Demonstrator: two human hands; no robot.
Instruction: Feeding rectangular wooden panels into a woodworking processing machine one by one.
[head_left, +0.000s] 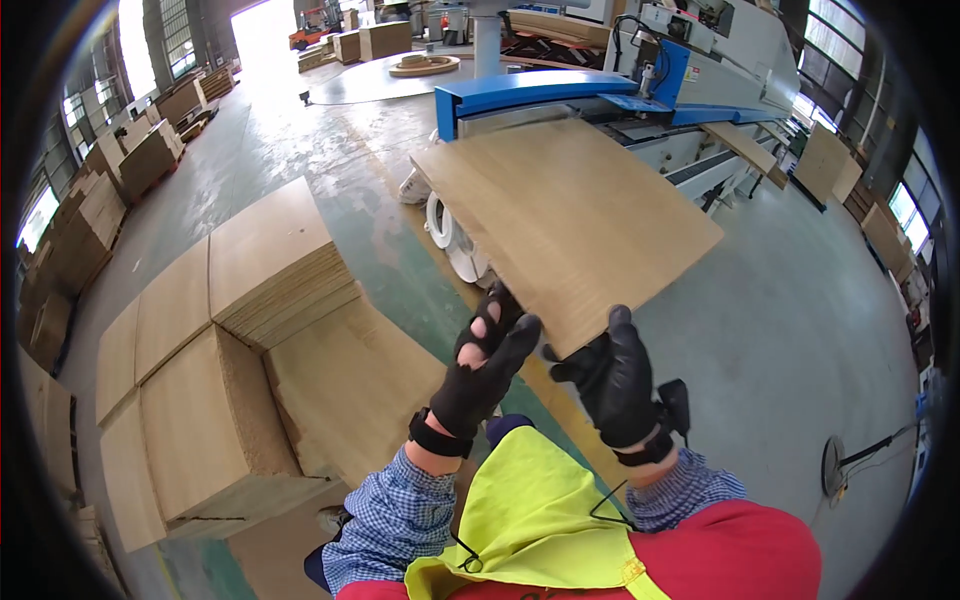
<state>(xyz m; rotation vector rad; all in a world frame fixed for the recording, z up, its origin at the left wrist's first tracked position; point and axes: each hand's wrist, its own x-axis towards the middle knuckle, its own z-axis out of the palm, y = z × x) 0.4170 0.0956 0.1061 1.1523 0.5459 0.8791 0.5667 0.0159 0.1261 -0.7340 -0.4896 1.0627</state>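
A large rectangular wooden board point(590, 220) is held out in front of me, tilted, its far end by the blue-beamed machine point(545, 84). My right hand point(615, 390), in a black glove, grips the near corner with the thumb on top and fingers underneath. On the left edge close to that corner is my left hand point(480, 370), closed on the board; its black glove shows bare skin through holes. Part of its fingers is hidden along the edge. Stacked boards point(270, 250) stand to my left, with a lower pile point(350, 380) beside my left forearm.
A round pale table point(385, 80) stands beyond the machine. White hose-like parts point(455, 240) sit below the board's left edge. At the right is a stand with a dark disc point(832, 468). More board piles point(140, 160) line the left wall, and an orange forklift point(310, 32) is far back.
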